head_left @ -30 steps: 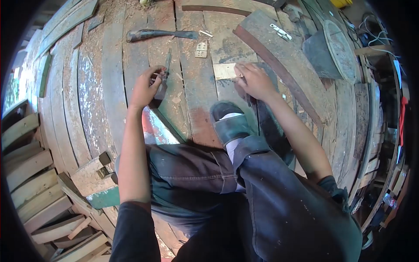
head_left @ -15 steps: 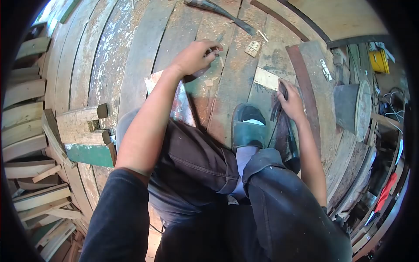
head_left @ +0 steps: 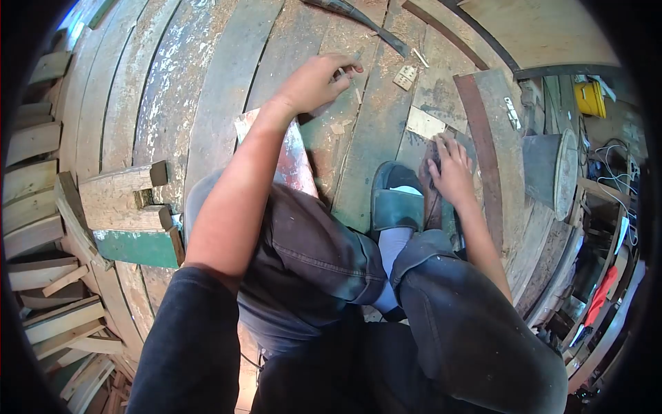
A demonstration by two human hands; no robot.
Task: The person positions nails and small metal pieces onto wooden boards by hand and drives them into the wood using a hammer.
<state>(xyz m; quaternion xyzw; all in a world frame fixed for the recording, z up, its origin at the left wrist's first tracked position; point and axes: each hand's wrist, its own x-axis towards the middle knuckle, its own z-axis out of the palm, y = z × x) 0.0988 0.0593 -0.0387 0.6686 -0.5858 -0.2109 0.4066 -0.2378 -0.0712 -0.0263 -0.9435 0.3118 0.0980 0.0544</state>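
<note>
My left hand [head_left: 318, 84] is over the floor planks with its fingers curled and thumb close to them; a thin item shows by the fingertips, too small to make out. Low over the boards, my right hand [head_left: 453, 171] has its fingers apart, just below a small pale wooden piece [head_left: 425, 123]. Beside its thumb lies a dark brown length [head_left: 432, 196], partly hidden by the sandalled foot [head_left: 398, 200]. A hinge-like plate [head_left: 405, 77] lies between the hands, farther out. Under my left forearm is a paint-stained board [head_left: 295, 162].
A dark tool-like piece [head_left: 358, 17] lies at the top. On the right are a curved brown strip [head_left: 483, 131], a white metal piece [head_left: 512, 112], a grey bucket [head_left: 545, 172] and a yellow container [head_left: 589, 99]. Notched wood [head_left: 114, 200] and stacked offcuts [head_left: 34, 186] are at left.
The view has swung, shifting the floor items rightward and the hinge-like plate upward. My right hand has come off the pale piece and now has spread fingers below it. My left hand stays curled.
</note>
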